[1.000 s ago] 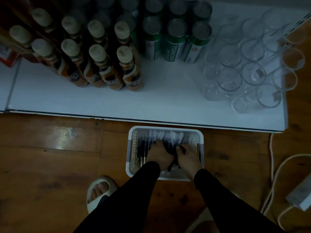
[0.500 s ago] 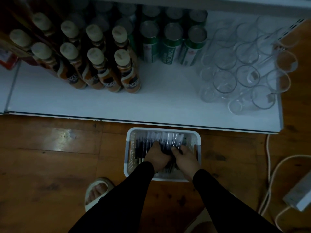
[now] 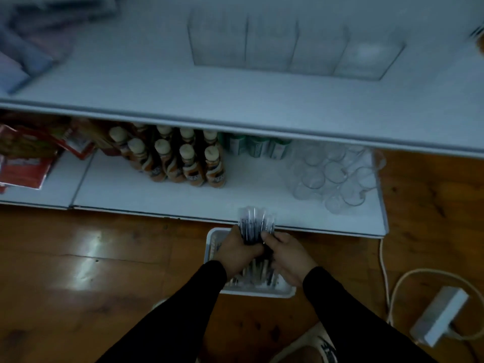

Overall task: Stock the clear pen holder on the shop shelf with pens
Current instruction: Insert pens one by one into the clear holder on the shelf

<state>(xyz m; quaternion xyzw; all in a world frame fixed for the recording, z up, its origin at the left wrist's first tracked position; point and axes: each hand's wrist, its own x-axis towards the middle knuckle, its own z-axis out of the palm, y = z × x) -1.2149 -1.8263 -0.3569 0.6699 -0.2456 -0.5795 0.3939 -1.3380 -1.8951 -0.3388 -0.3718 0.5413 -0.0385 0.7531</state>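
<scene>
Lifted pens (image 3: 255, 226) — both hands' (image 3: 242, 248) grip — above basket (image 3: 262, 291).

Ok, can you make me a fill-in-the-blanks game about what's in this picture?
1. Both hands, left hand and right hand, hold a bunch of ____.
2. The white basket sits on the wooden ____.
3. The clear pen holder stands on the ____ shelf.
4. The bottles have pale caps and stand to the ____ of the clear cups.

Missing words: pens; floor; upper; left
</scene>
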